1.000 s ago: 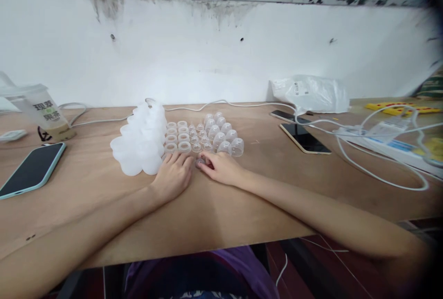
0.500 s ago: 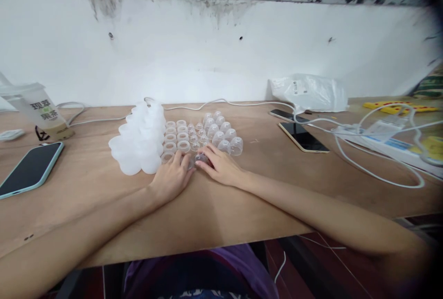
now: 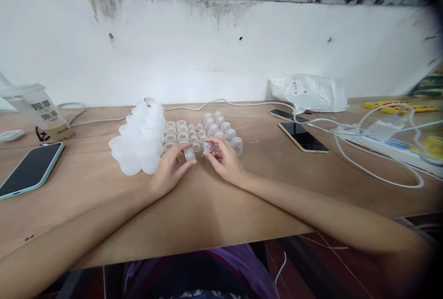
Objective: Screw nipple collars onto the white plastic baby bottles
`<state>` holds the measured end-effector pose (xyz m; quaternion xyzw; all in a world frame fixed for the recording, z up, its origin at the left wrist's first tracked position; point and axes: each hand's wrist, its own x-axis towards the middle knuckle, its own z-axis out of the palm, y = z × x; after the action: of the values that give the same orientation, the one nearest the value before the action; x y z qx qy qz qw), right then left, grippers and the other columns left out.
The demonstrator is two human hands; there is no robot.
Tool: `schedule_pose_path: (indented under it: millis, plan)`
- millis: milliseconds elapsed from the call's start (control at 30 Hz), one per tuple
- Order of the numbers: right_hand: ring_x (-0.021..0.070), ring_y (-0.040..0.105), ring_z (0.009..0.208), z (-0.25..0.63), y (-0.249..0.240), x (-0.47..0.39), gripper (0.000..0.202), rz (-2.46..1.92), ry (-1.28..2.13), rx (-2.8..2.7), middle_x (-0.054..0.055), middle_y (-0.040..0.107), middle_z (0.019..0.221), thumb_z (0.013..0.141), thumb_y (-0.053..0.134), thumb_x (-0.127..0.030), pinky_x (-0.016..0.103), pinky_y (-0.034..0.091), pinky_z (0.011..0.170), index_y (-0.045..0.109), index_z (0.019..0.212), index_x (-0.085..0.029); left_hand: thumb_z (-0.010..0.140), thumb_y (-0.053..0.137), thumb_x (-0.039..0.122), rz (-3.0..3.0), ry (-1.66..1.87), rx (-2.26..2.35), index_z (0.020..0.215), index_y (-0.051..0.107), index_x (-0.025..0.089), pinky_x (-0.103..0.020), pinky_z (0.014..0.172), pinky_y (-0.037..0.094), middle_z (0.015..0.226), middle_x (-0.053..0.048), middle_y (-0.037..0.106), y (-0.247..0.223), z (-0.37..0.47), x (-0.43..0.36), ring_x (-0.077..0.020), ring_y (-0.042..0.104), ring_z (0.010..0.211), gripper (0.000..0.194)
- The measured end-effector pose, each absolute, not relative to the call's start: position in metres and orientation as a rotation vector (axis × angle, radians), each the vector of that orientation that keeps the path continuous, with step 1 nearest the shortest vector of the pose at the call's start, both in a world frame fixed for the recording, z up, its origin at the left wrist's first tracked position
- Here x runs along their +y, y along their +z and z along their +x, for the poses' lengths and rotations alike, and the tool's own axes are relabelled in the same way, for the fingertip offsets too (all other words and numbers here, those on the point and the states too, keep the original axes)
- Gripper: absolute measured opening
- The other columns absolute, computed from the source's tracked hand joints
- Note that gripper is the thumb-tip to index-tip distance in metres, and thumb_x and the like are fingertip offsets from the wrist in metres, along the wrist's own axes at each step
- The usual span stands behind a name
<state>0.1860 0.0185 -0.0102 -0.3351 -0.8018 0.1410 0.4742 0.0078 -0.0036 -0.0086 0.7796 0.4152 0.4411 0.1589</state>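
Observation:
Between the thumb and fingers of my left hand (image 3: 170, 170) is a translucent ring (image 3: 189, 153), tilted on its side. My right hand (image 3: 226, 163) pinches a small clear nipple (image 3: 209, 147), partly covered by the fingers. The two held pieces are close together but apart. Just behind my hands stand rows of like parts: translucent rings (image 3: 182, 137), small clear nipples (image 3: 192, 132) and clear domed caps (image 3: 225, 127). To the left of the rings, several frosted white rounded pieces (image 3: 136, 142) are grouped, overlapping one another.
On the left are a phone (image 3: 29, 170) and a drink cup (image 3: 46, 114). At right lie two more phones, one gold-edged (image 3: 303, 137), a power strip (image 3: 387, 144) with looping white cables, and a plastic bag (image 3: 309, 92) against the wall. The table's front edge is near me.
Both hands have lifted from the front of the rows. The left has brought up a ring and turned it on its side; the right has raised a small clear nipple.

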Motion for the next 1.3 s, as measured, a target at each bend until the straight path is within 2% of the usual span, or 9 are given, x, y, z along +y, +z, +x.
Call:
schedule_pose_path:
  millis: [133, 267, 400, 567, 733, 800, 933, 1100, 1300]
  plan:
    - [0.0136, 0.051, 0.08, 0.1845, -0.0126, 0.0199, 0.028, -0.816, 0.465, -1.897, 0.006, 0.044, 0.093, 0.081, 0.044, -0.026, 0.019, 0.047, 0.048, 0.043, 0.108, -0.021, 0.075, 0.053, 0.032, 2.142, 1.235, 1.226, 0.107, 0.047, 0.018, -0.026, 0.064, 0.049, 0.102, -0.006, 0.053, -0.0088, 0.0076, -0.0028, -0.0115, 0.054, 0.074, 0.035]
    - [0.011, 0.052, 0.071, 0.1847, -0.0129, 0.0203, 0.029, -0.8, 0.556, -1.891, 0.006, 0.044, 0.096, 0.083, 0.039, -0.027, 0.019, 0.047, 0.043, 0.042, 0.112, -0.024, 0.073, 0.055, 0.034, 2.056, 1.213, 1.25, 0.105, 0.048, 0.017, -0.028, 0.066, 0.05, 0.105, -0.007, 0.053, -0.0108, 0.0072, -0.0016, -0.0138, 0.055, 0.079, 0.037]
    - [0.0134, 0.053, 0.079, 0.1853, -0.0121, 0.0197, 0.027, -0.812, 0.442, -1.924, 0.006, 0.046, 0.094, 0.082, 0.041, -0.026, 0.021, 0.048, 0.051, 0.045, 0.109, -0.024, 0.072, 0.055, 0.035, 2.075, 1.202, 1.249, 0.106, 0.047, 0.018, -0.029, 0.066, 0.051, 0.107, -0.007, 0.053, -0.011, 0.0073, -0.0018, -0.0155, 0.055, 0.083, 0.038]
    - [0.0147, 0.055, 0.081, 0.1846, -0.0158, 0.0213, 0.034, -0.823, 0.377, -1.919, 0.007, 0.052, 0.093, 0.08, 0.046, -0.027, 0.023, 0.048, 0.054, 0.037, 0.111, -0.02, 0.072, 0.056, 0.033, 2.066, 1.256, 1.154, 0.104, 0.048, 0.018, -0.03, 0.068, 0.052, 0.106, -0.008, 0.05, -0.0125, 0.0078, -0.002, -0.0158, 0.056, 0.087, 0.036]
    - [0.013, 0.054, 0.076, 0.1844, -0.0115, 0.0185, 0.013, -0.677, 0.176, -2.089, 0.006, 0.054, 0.087, 0.081, 0.043, -0.021, 0.027, 0.048, 0.064, 0.049, 0.092, -0.018, 0.073, 0.056, 0.032, 2.091, 1.266, 1.101, 0.105, 0.048, 0.018, -0.03, 0.073, 0.052, 0.111, -0.008, 0.046, -0.0136, 0.0074, -0.0022, -0.0153, 0.054, 0.091, 0.036]
    - [0.0134, 0.053, 0.08, 0.1846, -0.009, 0.017, 0.013, -0.625, 0.126, -2.117, 0.006, 0.054, 0.089, 0.082, 0.041, -0.019, 0.027, 0.048, 0.068, 0.052, 0.09, -0.018, 0.073, 0.056, 0.032, 2.111, 1.267, 1.091, 0.104, 0.048, 0.018, -0.029, 0.073, 0.052, 0.11, -0.008, 0.046, -0.013, 0.0073, -0.0025, -0.0143, 0.054, 0.089, 0.035]
    - [0.0138, 0.053, 0.084, 0.185, -0.0088, 0.0166, 0.019, -0.597, 0.1, -2.146, 0.006, 0.054, 0.09, 0.082, 0.04, -0.018, 0.029, 0.047, 0.072, 0.054, 0.095, -0.02, 0.073, 0.057, 0.03, 2.173, 1.292, 1.101, 0.099, 0.048, 0.017, -0.03, 0.076, 0.05, 0.106, -0.008, 0.047, -0.0111, 0.0075, -0.0034, -0.0142, 0.053, 0.09, 0.031]
    - [0.0143, 0.052, 0.086, 0.1856, -0.0096, 0.0171, 0.024, -0.508, 0.038, -2.216, 0.006, 0.056, 0.09, 0.081, 0.039, -0.014, 0.032, 0.047, 0.074, 0.057, 0.095, -0.02, 0.074, 0.056, 0.029, 2.154, 1.311, 1.104, 0.102, 0.041, 0.017, -0.033, 0.079, 0.048, 0.104, -0.007, 0.049, -0.0114, 0.0075, -0.0035, -0.0145, 0.055, 0.09, 0.034]
    - [0.0172, 0.048, 0.095, 0.1849, -0.0069, 0.0146, 0.024, -0.489, -0.039, -2.279, 0.007, 0.053, 0.098, 0.08, 0.043, -0.017, 0.036, 0.043, 0.081, 0.055, 0.1, -0.02, 0.074, 0.056, 0.026, 2.236, 1.37, 1.096, 0.101, 0.04, 0.018, -0.033, 0.084, 0.045, 0.103, -0.007, 0.048, -0.0132, 0.0065, -0.0025, -0.0159, 0.049, 0.099, 0.033]
